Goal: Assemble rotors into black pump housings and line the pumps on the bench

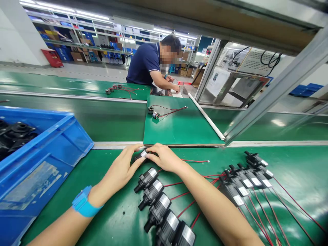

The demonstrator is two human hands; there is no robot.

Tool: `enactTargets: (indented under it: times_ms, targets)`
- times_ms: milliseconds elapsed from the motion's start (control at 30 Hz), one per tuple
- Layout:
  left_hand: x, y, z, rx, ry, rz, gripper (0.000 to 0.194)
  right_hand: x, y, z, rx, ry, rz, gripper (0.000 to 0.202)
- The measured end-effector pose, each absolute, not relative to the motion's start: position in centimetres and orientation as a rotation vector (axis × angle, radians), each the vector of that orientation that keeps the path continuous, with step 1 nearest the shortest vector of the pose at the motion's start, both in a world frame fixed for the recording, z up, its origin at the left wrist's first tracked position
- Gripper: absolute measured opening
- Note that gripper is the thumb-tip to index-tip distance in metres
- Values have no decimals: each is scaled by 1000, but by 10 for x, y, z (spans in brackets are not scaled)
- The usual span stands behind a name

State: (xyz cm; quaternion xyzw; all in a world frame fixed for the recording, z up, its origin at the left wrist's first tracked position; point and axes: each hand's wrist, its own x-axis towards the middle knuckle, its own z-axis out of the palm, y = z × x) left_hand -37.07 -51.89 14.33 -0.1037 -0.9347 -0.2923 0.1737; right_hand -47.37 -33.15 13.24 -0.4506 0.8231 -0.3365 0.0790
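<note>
The left hand (125,164) and the right hand (162,158) are converging on a labelled black pump (138,156) near the far edge of the green worktop (110,218). Both grips are closing narrowly around it, the fingers bending over the far side and the thumbs bearing on the near side, presumably steadying the small body from both ends. The pump is lying directly between the two grips, under the fingertips; its white label is facing upward, and its underside is being hidden. Nearer the wearer, a slanting row of similar pumps (157,208) is lying label-up, red leads trailing rightward, probably so that the bodies are staying untangled. A second cluster of pumps (246,179) is occupying the right side. At left, a blue crate (70,143) is holding black parts (17,135), seemingly within easy reach.
</note>
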Motion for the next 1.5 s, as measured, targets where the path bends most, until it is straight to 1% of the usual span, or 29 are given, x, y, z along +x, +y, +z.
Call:
enactTargets:
  times_ms: [100, 167, 200, 233, 267, 367, 400, 500, 567, 667, 700, 833, 933, 1000, 1067, 1133, 1167, 1233, 1300, 1400, 1500]
  targets:
    - [-337, -478, 158, -364, -2547, -585, 42, -480, -327, 126, -1302, 2380, -975, 18]
    - [-307, -434, 145, -674, -2451, -380, 43, -481, -322, 125, -1325, 2318, -953, 14]
    - [-292, -411, 131, -785, -2396, -275, 35, -481, -319, 125, -1330, 2299, -942, 14]
    - [-279, -388, 115, -850, -2346, -186, 29, -480, -316, 127, -1323, 2301, -936, 16]
    - [-268, -367, 98, -893, -2324, -113, 26, -479, -314, 128, -1307, 2323, -943, 22]
    - [-253, -327, 57, -921, -2302, 22, 24, -474, -313, 132, -1359, 2334, -1018, 50]
    - [-253, -323, 51, -879, -2318, 48, 25, -473, -314, 132, -1432, 2290, -1021, 52]
    - [-253, -335, 58, -768, -2396, 85, 35, -467, -319, 127, -1599, 2204, -940, 36]
    - [-248, -357, 75, -797, -2454, 121, 39, -463, -322, 123, -1567, 2278, -906, 31]
    - [-231, -398, 100, -863, -2545, 154, 44, -453, -325, 118, -1441, 2408, -907, 34]
    - [-223, -412, 106, -854, -2589, 140, 50, -450, -326, 118, -1390, 2450, -903, 36]
    - [-198, -467, 115, -579, -2893, 72, 92, -431, -333, 119, -1194, 2589, -837, 45]
    - [-189, -506, 119, -437, -3061, 101, 116, -416, -340, 122, -1112, 2644, -758, 51]
    - [-186, -530, 124, -342, -3072, 171, 128, -407, -343, 126, -1087, 2660, -702, 58]
    - [-180, -550, 131, -185, -3030, 184, 132, -399, -343, 132, -1082, 2673, -619, 65]
    - [-172, -560, 137, -36, -2975, 77, 126, -396, -340, 137, -1135, 2738, -531, 72]
    - [-168, -560, 139, 56, -2939, 8, 120, -396, -339, 138, -1198, 2779, -512, 76]
    - [-164, -552, 138, 260, -2853, -95, 99, -398, -340, 139, -1397, 2792, -557, 84]
    - [-166, -537, 134, 408, -2788, -122, 81, -399, -344, 134, -1599, 2641, -659, 88]
    - [-180, -521, 122, 396, -2797, -138, 68, -390, -352, 124, -1630, 2472, -738, 78]
    - [-193, -524, 110, 235, -2804, -102, 51, -370, -347, 119, -1442, 2594, -778, 70]
